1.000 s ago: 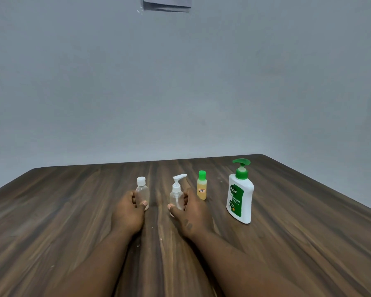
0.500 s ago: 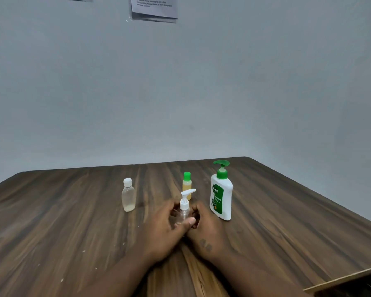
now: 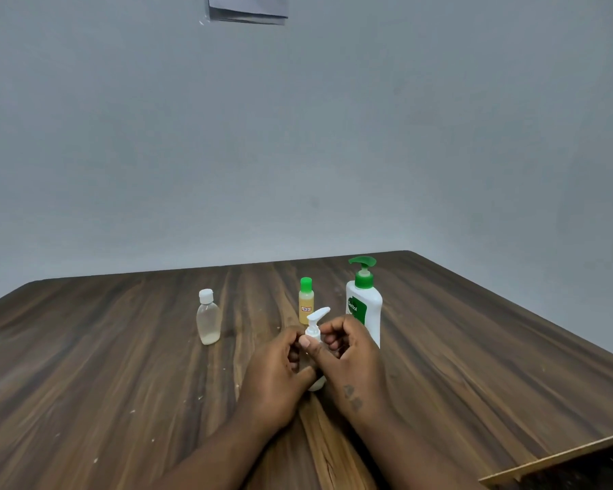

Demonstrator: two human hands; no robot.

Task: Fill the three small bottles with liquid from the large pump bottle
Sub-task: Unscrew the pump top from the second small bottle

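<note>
Working close to the near edge of the tabletop (image 3: 121, 348), the person has both hands on the small pump bottle (image 3: 316, 320), which stands upright between them. The left hand (image 3: 276, 376) wraps its fingers (image 3: 291, 339) round the clear body. The right hand (image 3: 351, 362) curls in from the other side and pinches the white collar just under the pump head. From where I stand it looks like the top is about to be unscrewed so the bottle can be filled.

That little bottle is surely light, thin plastic. Squeezed hard it would flex, and it could tip easily, so holding low on the body while turning at the collar seems right. The spout is a poor place to grip, since it would only press down.

Just behind the hands stands the green-capped bottle (image 3: 305, 305), holding yellowish liquid. The large bottle (image 3: 365, 305) with its green pump is just beside the right hand. The white-capped bottle (image 3: 209, 320) sits well apart to the left, with only a little liquid at its bottom. All caps look closed, so I judge no filling has begun.
</note>
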